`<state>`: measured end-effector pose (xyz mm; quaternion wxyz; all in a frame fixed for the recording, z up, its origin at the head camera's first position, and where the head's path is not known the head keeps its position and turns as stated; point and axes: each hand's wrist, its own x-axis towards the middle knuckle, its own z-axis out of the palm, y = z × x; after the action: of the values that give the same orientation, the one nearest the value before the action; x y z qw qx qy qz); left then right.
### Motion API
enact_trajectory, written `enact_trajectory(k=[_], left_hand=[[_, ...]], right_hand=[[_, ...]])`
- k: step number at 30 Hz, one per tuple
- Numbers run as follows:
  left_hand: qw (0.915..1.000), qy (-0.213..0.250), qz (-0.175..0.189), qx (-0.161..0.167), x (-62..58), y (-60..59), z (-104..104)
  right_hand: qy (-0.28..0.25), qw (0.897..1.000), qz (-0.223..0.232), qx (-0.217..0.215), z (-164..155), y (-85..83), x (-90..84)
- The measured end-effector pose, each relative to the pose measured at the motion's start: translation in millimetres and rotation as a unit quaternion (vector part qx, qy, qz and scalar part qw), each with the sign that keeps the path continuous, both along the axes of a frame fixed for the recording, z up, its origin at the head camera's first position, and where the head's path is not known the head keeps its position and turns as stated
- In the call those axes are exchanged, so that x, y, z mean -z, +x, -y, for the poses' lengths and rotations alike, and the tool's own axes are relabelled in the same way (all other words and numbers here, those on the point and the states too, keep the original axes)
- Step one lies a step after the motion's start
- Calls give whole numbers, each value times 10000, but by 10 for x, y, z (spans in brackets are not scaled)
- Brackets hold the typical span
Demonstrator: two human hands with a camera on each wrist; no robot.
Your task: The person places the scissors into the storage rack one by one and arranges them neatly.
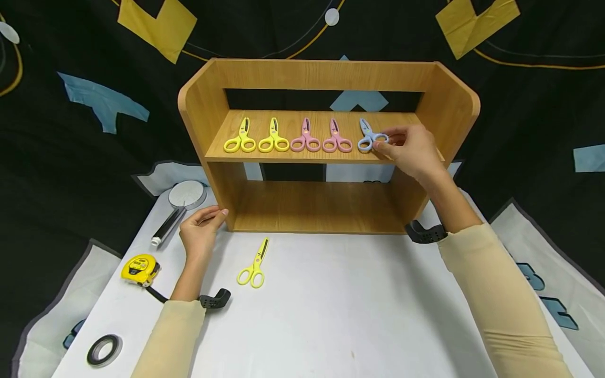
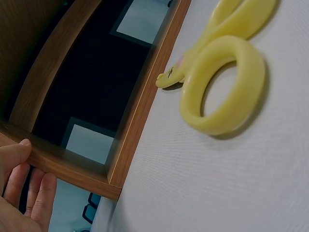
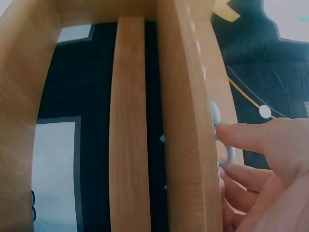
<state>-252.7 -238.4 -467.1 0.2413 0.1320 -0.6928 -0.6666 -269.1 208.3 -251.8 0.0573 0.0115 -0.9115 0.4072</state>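
Note:
Light blue scissors (image 1: 365,126) stand at the right end of a row on the upper board of a wooden shelf (image 1: 326,75). My right hand (image 1: 412,149) pinches their right finger loop between thumb and fingers; in the right wrist view the thumb lies against the blue handle (image 3: 232,155). Left of them in the row are two pink scissors and two yellow scissors, all with handles toward me. With relaxed fingers, my left hand (image 1: 203,231) touches the front edge of the shelf's left side panel. Yellow scissors (image 1: 258,261) lie on the table, right of the left hand.
On the table's left side are a magnifying glass (image 1: 188,195), a yellow tape measure (image 1: 140,269) and a roll of black tape (image 1: 113,353). The shelf's lower compartment (image 1: 312,207) has an open back. Dark cloth (image 1: 71,199) hangs behind the table.

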Motion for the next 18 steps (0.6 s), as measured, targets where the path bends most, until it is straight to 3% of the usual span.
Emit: enact_trajectory(k=[3,11,14,18], left_hand=[[9999,-112,-98,-27,7,-3,-1],[9990,-395,-150,-123,50,-22,5],[9989,-439,-108,-119,45,-23,7],[9989,-453,-56,-120,33,-16,14]], right_hand=[[311,9995,-22,-68,19,-3,16],[374,9990,-149,-203,32,35,34],[336,9981,-468,-237,9,138,52],[247,9906,-1306,-329,44,353,176]])
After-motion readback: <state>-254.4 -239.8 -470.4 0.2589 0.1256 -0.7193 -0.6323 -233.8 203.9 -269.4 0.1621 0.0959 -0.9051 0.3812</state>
